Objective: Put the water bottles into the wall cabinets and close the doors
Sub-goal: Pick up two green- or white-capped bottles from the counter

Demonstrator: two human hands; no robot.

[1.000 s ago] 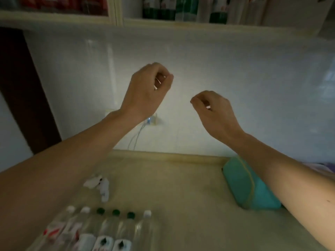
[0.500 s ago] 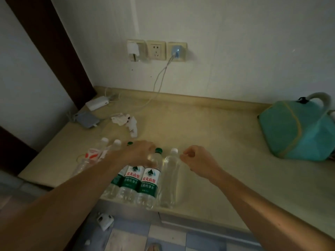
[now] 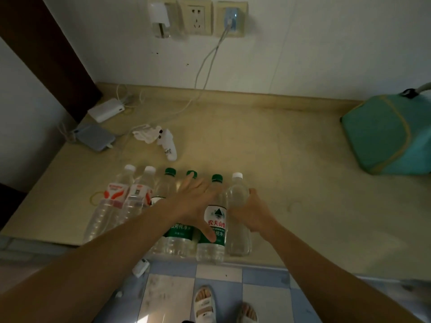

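Lying in a row at the table (image 3: pixel 291 159) front edge, bottles are best gripped mid-body: right hand (image 3: pixel 253 212) curls round unlabelled bottle (image 3: pixel 238 194), left hand (image 3: pixel 194 201) spread flat over green-cap bottles (image 3: pixel 215 220), nothing gripped yet.

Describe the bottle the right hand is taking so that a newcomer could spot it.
On the beige counter, six water bottles lie in a row at the front edge. It is the rightmost bottle, gripped by the right hand: white-capped, clear and unlabelled, unlike its green-capped, green-labelled neighbour.
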